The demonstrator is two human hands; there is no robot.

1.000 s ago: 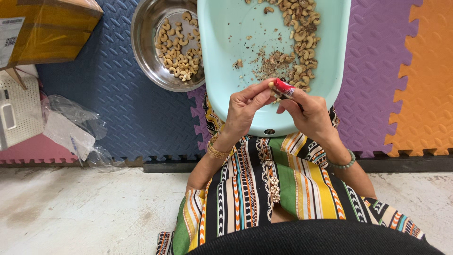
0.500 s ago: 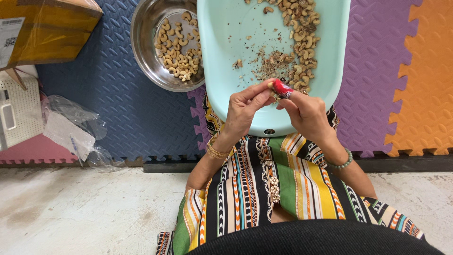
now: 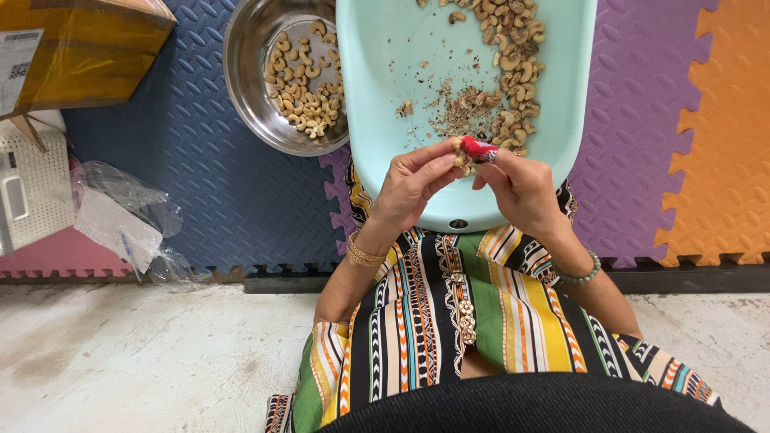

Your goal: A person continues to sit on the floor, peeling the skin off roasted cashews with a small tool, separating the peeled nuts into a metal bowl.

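Foam mats [image 3: 200, 184], turquoise tray [image 3: 385, 96], left hand [image 3: 413, 184] pinching cashew [image 3: 460, 160], right hand [image 3: 521, 188] gripping red tool [image 3: 480, 149]

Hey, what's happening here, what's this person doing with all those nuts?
A seated person holds a cashew nut between the fingertips of the left hand, while the right hand works on it with a small red-handled tool. Both hands are over a pale green tray on the lap, which carries a pile of cashews and skin scraps. A steel bowl beside it holds more cashews.
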